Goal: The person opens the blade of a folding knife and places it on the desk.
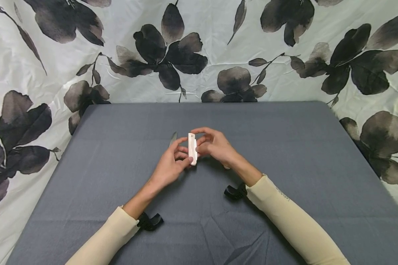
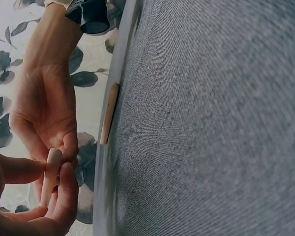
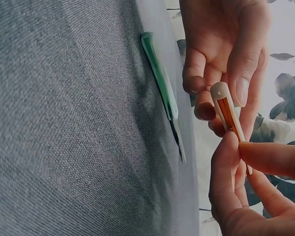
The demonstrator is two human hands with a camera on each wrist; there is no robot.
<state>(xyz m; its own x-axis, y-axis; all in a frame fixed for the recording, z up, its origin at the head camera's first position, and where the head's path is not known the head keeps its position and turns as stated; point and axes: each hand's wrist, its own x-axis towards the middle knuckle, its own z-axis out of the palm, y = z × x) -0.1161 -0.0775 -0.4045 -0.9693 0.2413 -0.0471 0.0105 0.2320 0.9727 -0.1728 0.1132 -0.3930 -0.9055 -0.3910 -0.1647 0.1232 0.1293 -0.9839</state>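
Observation:
Both hands hold a white folding knife (image 1: 191, 149) upright over the middle of the table. My left hand (image 1: 168, 167) grips its left side, thumb near the lower end and index finger near the top. My right hand (image 1: 218, 148) pinches its right edge with the thumb, its index finger reaching over the top. A small round rivet shows near the upper end in the head view. In the right wrist view a long slot runs along the white handle (image 3: 223, 108), orange-brown inside.
A green-handled knife (image 3: 160, 73) lies on the grey cloth; its blade (image 1: 173, 137) shows behind the left hand in the head view. A slim beige piece (image 2: 110, 113) rests on the table (image 1: 119, 125), mostly hidden by the right wrist from above. Floral fabric (image 1: 219, 55) hangs behind.

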